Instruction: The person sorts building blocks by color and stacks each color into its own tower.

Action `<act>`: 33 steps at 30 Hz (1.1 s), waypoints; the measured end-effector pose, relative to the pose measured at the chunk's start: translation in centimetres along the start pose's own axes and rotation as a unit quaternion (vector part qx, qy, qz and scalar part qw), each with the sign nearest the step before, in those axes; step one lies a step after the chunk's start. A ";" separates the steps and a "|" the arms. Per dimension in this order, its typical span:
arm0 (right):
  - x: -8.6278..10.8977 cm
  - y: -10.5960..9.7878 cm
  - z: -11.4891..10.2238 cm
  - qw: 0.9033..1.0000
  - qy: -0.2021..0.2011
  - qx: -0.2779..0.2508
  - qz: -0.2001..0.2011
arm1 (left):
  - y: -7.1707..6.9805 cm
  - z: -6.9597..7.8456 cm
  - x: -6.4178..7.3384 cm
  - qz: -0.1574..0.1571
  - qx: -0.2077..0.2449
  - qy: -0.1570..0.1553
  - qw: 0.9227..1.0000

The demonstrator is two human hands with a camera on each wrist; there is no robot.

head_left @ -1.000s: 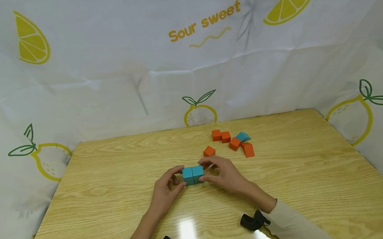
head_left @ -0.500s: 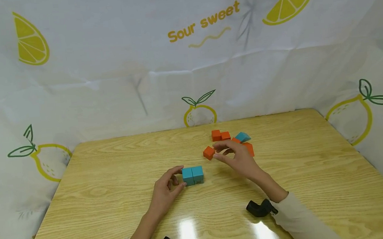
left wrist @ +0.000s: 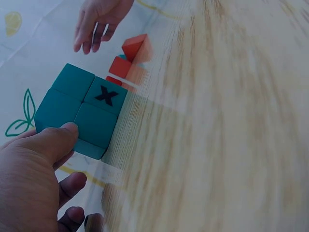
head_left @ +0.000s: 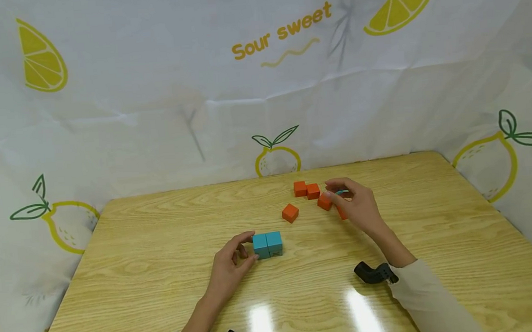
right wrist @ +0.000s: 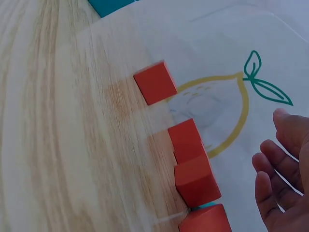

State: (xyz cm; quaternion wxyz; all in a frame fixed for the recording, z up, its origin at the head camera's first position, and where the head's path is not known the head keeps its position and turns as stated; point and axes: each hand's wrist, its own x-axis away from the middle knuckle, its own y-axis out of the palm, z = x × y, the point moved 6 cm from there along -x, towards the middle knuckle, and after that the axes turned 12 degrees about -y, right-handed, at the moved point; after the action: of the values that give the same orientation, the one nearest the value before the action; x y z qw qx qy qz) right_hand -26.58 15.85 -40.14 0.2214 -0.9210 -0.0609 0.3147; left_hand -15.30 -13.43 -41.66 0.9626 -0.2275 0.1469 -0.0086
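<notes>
Blue cubes point(head_left: 267, 245) stand together as one block in the middle of the table, one face marked with a black X in the left wrist view. My left hand point(head_left: 229, 265) pinches the block's left end, thumb point(left wrist: 63, 133) in front and index finger behind. Over the group of loose pieces at the back right, my right hand point(head_left: 357, 205) hovers with relaxed fingers. A red cube point(head_left: 324, 201) lies just beside its fingertips. Below the hand, a blue piece point(head_left: 341, 193) and a red wedge-like piece point(head_left: 342, 212) are partly covered. The right wrist view shows nothing between those fingers.
Two red cubes point(head_left: 300, 189) point(head_left: 313, 191) sit side by side farther back. Another red cube point(head_left: 290, 213) lies alone, between them and the blue block. A white lemon-print cloth point(head_left: 151, 143) hangs behind the wooden table point(head_left: 158, 232).
My right hand has let go of the blue block's right end. It has moved right and back, past the lone red cube, to the loose pieces. The left hand has stayed put.
</notes>
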 end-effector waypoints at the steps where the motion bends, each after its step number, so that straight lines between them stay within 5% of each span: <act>1: 0.0 -0.2 0.2 1.000 0.003 0.003 0.002 | 0.0 0.0 0.0 0.000 -0.001 0.000 1.000; 15: 0.7 -1.9 3.2 0.998 0.037 0.027 0.048 | -0.1 -0.1 0.0 -0.002 -0.004 -0.006 1.000; 33: 1.7 -2.0 6.2 0.997 0.058 0.047 0.018 | 0.0 0.2 -0.1 0.001 -0.006 0.013 1.000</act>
State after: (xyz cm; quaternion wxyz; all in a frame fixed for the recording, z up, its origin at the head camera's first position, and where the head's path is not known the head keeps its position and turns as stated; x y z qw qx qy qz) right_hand -28.90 20.33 -44.54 0.2621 -0.9270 -0.0160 0.2676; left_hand -15.31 -13.36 -41.41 0.9593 -0.2326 0.1597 -0.0098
